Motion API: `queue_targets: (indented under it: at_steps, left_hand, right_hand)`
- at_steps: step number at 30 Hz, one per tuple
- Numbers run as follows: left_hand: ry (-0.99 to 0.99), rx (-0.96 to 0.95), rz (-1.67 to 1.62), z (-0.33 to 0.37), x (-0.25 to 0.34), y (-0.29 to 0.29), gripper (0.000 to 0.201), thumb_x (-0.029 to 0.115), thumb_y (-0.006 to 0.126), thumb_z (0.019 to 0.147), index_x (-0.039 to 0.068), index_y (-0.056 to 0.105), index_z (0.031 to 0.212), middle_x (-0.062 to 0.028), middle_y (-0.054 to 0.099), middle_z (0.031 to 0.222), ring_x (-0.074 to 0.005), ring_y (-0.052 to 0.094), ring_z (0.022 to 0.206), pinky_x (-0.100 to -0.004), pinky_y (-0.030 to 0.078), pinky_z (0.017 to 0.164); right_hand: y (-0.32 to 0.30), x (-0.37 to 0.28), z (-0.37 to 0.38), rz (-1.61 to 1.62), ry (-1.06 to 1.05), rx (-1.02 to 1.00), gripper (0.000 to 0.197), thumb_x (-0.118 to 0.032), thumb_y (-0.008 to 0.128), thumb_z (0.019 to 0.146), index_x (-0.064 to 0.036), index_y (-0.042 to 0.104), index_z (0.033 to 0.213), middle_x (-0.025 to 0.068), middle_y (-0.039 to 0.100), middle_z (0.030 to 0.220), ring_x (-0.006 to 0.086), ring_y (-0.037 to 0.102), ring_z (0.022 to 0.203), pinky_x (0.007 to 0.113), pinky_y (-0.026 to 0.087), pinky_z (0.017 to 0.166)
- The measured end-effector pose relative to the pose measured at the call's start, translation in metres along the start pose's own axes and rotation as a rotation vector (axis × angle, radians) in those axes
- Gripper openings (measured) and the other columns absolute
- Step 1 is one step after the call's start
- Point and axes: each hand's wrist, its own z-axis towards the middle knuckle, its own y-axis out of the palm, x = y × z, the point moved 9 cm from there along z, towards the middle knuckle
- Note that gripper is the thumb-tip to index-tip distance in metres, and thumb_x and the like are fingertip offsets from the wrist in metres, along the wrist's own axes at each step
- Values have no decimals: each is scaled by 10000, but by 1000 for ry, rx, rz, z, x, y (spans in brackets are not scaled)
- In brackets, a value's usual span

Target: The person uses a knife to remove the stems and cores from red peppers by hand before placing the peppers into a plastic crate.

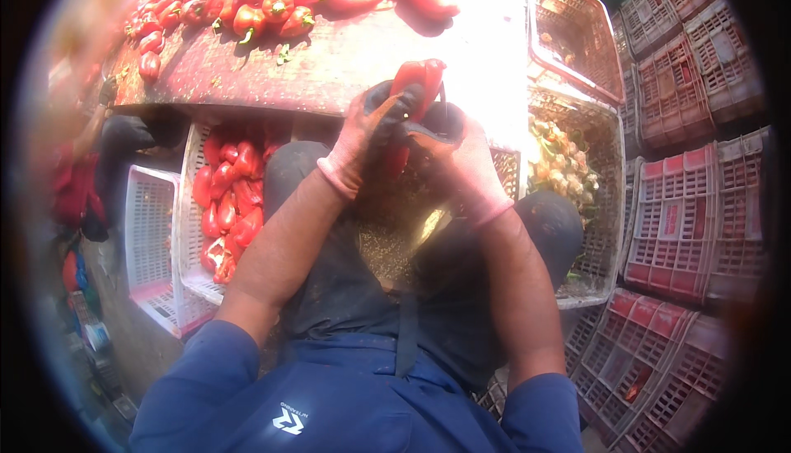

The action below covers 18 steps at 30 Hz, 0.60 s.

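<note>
Now then, a glossy red pepper (422, 82) is up in the hands, over the table's (222, 82) near edge, tipped slightly to the right. It's plump and deep red, its ribbed side catching the glare, its lower part lost behind dark glove fingers. Along the far edge, toward the far left corner, lies a heap of peppers (276, 4), just as red, some showing green stems.

Down to the containers! Tucked against the near edge, on the left, a white crate (188, 222) holds shiny red peppers (224, 179), one at its near end showing a pale inside. Beside it leans a pale plastic crate (150, 230). By the table's right edge, another crate (608, 173) carries cream-coloured pieces (564, 160), too washed out for me to name, and beyond stand stacked crates (676, 210) in faded red and grey.

And the grip: the left hand (369, 127), pink glove with darkened fingers, is wrapped round the pepper's left side. The right hand (463, 152) curls close beside it, near something dark; whether it's clamped on that, I can't tell.
</note>
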Motion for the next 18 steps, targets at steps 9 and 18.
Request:
queue_targets:
  at_steps: [9,18]
  left_hand:
    - [164,24,442,-2,-6,-6,355,219,770,920,-13,647,1160,-38,690,1050,-94,602,980,-277,517,857]
    - [-83,-150,3,-3,-14,-5,321,160,745,912,-1,665,1178,-35,697,1088,-109,623,1016,-280,521,898]
  right_hand:
    - [-23,-32,-8,99,-36,142,389,-267,843,840,-15,696,1099,35,695,872,72,614,687,232,508,593]
    - [-20,-27,-5,29,28,73,434,-272,842,835,-9,689,1145,20,682,842,68,599,626,228,513,534]
